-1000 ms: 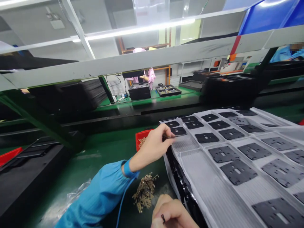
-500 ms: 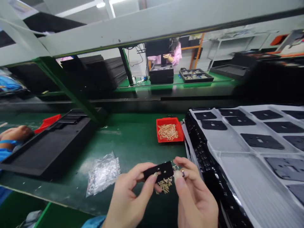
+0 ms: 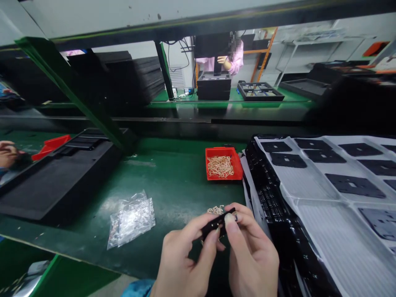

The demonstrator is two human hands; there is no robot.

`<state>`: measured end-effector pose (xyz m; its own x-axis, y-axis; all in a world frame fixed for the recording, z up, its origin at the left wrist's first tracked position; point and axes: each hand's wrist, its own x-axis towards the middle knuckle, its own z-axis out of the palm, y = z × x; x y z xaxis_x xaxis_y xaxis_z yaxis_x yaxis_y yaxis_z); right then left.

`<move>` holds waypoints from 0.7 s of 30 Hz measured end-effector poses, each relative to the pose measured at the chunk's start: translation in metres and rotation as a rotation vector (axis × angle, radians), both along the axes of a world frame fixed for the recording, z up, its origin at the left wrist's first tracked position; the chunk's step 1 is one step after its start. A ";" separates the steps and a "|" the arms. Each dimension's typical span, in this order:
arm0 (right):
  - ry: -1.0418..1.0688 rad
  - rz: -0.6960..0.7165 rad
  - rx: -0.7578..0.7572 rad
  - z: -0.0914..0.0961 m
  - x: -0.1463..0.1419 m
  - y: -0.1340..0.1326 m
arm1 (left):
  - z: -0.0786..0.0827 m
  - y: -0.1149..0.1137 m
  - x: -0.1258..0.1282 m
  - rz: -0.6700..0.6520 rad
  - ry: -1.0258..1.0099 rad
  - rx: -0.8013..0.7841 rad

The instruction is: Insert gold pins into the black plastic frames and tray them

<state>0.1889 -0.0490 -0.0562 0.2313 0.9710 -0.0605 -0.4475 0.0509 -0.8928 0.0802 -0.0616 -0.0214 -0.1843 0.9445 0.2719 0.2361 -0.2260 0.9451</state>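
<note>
Between my two hands is a small black plate (image 3: 210, 226) with tiny bright dots along its face, tilted edge-on toward me. My left hand (image 3: 188, 251) pinches its left end between thumb and fingers. My right hand (image 3: 250, 247) grips the right end, its thumb pressed on the plate's face; any small part under that thumb is hidden. Small pale brass-coloured pieces (image 3: 215, 210) lie on the green bench just behind the plate, partly covered by my hands. Beyond them stands a red bin (image 3: 239, 167) filled with similar small pieces.
Clear plastic bags (image 3: 136, 218) of small parts lie to the left. A large black tray (image 3: 58, 177) sits further left, near a co-worker's hand (image 3: 8, 153). On the right, a white compartment tray (image 3: 324, 231) holds several black plates (image 3: 354, 185). A person (image 3: 235, 57) works behind the bench.
My right fingers have closed onto the plate's right end, where they were beside it before. The plate has turned more edge-on, and the camera view has shifted slightly.
</note>
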 end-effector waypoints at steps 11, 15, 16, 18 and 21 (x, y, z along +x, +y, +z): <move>-0.050 -0.048 0.007 -0.002 0.000 -0.001 | 0.005 0.002 0.002 0.034 0.072 -0.020; -0.069 -0.074 0.016 -0.002 -0.002 -0.002 | 0.006 -0.001 0.004 0.039 0.050 -0.020; -0.082 -0.085 0.024 -0.001 -0.004 -0.003 | 0.006 -0.002 0.005 0.044 0.049 -0.029; -0.095 -0.124 0.014 0.004 -0.008 -0.005 | 0.008 -0.003 0.006 0.054 0.059 -0.054; -0.089 -0.187 -0.039 0.010 -0.014 -0.008 | 0.011 -0.005 0.007 0.063 0.092 -0.063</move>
